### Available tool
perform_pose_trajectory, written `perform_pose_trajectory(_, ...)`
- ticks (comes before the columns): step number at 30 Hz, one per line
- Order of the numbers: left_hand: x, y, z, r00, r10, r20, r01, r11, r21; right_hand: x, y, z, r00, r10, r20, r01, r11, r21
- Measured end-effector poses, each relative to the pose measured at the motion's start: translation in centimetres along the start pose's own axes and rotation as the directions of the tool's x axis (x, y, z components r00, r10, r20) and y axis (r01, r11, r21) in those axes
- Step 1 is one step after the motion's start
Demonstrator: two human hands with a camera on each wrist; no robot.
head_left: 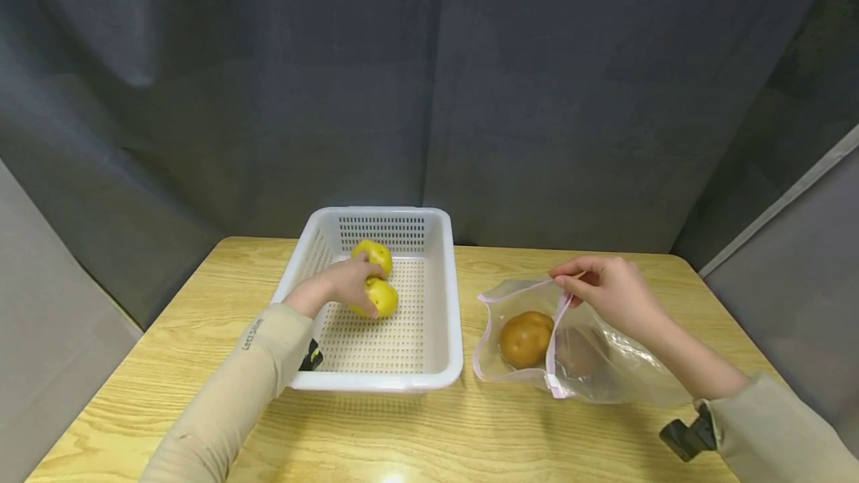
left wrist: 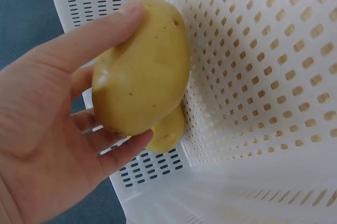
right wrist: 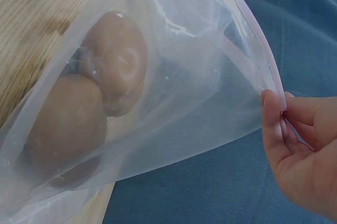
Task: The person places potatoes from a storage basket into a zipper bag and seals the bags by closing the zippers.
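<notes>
My left hand [head_left: 350, 283] reaches into a white plastic basket [head_left: 444, 304] and grips a yellow potato [left wrist: 145, 69] between thumb and fingers. Another potato [head_left: 374, 252] lies just beyond it, partly hidden behind the held one in the left wrist view. Over on the right, my right hand [head_left: 607, 293] pinches the pink-edged rim of a clear zip bag [right wrist: 184, 103] between thumb and fingertips. The bag's mouth gapes toward the basket. Inside it sits a brownish potato [head_left: 526, 339]; through the plastic in the right wrist view, two potatoes [right wrist: 118, 61] show, blurred by the film.
Basket and bag stand side by side on a wood-grain table [head_left: 376, 438], a narrow gap between them. A dark curtain [head_left: 429, 95] hangs behind the table's far edge. Grey panels [head_left: 798, 274] flank both sides. The basket's walls rise around the left hand.
</notes>
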State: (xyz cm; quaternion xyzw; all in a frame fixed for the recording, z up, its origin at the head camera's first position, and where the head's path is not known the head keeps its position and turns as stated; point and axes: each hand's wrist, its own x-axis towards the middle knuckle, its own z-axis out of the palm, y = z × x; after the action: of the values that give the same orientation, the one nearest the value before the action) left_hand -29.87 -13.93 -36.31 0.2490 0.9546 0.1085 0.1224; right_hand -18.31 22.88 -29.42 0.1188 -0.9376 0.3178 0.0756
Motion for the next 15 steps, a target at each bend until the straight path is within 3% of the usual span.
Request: perform_pose_trajectory(15,0.08,0.01,-0.33,0.993,0.044,-0.111,-0.053,0.995,-0.084,0.05,0.07,-0.07,1.000,-0.001,0.006,0.001,1.000,0.011)
